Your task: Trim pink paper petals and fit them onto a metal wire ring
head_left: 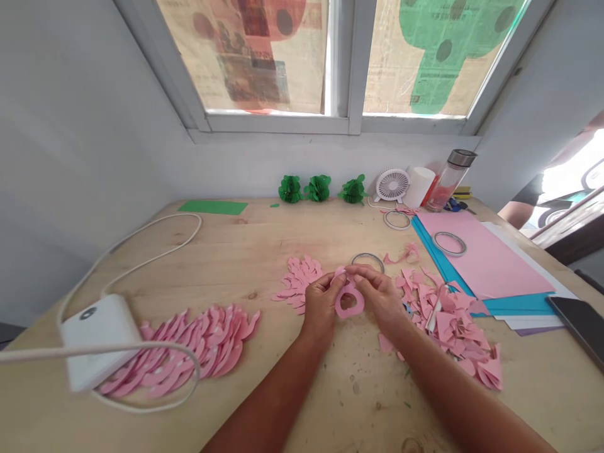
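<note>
Between my two hands is a pink paper cutout (350, 310) with a round loop hanging below the fingers. My left hand (324, 296) pinches its upper left part, and my right hand (377, 290) pinches its upper right. The fingertips partly hide the top of the piece. Left of my hands lies a small heap of pink cut paper strips (302, 277). Further left is a larger row of overlapping curved pink paper pieces (202, 346). Beside my right forearm spreads a pile of pink paper scraps (453, 327). Just behind my right hand rests a tape roll (368, 257).
A white power bank (101, 336) with a looping cable sits at left. Pink paper sheets (491, 258) over blue ones carry another tape roll (449, 243). Green paper ornaments (317, 188), a small fan (392, 185) and a glass bottle (450, 181) line the back. A dark phone (580, 324) lies right.
</note>
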The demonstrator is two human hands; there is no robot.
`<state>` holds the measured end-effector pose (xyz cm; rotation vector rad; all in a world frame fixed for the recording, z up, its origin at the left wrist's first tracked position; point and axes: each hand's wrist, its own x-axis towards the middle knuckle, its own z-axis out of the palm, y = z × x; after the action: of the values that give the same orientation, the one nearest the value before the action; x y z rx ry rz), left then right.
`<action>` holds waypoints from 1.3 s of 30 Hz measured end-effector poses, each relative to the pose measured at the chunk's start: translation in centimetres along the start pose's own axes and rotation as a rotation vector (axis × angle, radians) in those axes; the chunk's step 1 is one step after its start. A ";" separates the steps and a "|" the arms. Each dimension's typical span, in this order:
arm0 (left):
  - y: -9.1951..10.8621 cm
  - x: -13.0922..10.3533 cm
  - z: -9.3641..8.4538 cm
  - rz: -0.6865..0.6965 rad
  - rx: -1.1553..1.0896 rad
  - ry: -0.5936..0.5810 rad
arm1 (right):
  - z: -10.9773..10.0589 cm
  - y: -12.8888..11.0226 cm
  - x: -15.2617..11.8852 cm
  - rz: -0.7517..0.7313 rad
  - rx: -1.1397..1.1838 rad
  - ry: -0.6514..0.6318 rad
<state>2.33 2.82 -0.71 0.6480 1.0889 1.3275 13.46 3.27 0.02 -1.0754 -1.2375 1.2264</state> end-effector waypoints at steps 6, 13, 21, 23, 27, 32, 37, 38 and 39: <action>-0.2 0.1 -0.1 0.025 -0.012 0.013 | 0.1 0.5 0.1 -0.037 0.010 -0.013; -0.1 0.0 0.1 0.033 -0.025 0.048 | 0.1 0.7 0.1 -0.071 -0.008 -0.031; -0.4 -0.1 0.0 0.077 0.016 0.090 | 0.4 0.2 -0.2 -0.126 -0.113 -0.049; -0.6 0.0 -0.1 0.102 0.042 0.108 | 0.4 0.2 -0.2 -0.185 -0.189 -0.065; -0.6 0.1 -0.2 0.133 0.091 0.142 | 0.2 0.4 -0.4 -0.329 -0.430 -0.075; -0.6 0.3 -0.3 0.158 0.120 0.172 | 0.3 0.4 -0.8 -0.444 -0.621 -0.058; -0.5 0.3 -0.2 0.172 0.138 0.181 | 0.4 0.1 -0.9 -0.522 -0.711 -0.029; -0.4 0.2 -0.1 0.173 0.138 0.182 | 0.4 0.0 -0.9 -0.530 -0.720 -0.026; -0.3 0.1 -0.1 0.173 0.138 0.183 | 0.4 0.0 -0.9 -0.533 -0.726 -0.024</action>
<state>2.39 2.89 -1.07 0.7475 1.3046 1.4914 13.08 2.30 -0.02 -1.1127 -1.9049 0.3744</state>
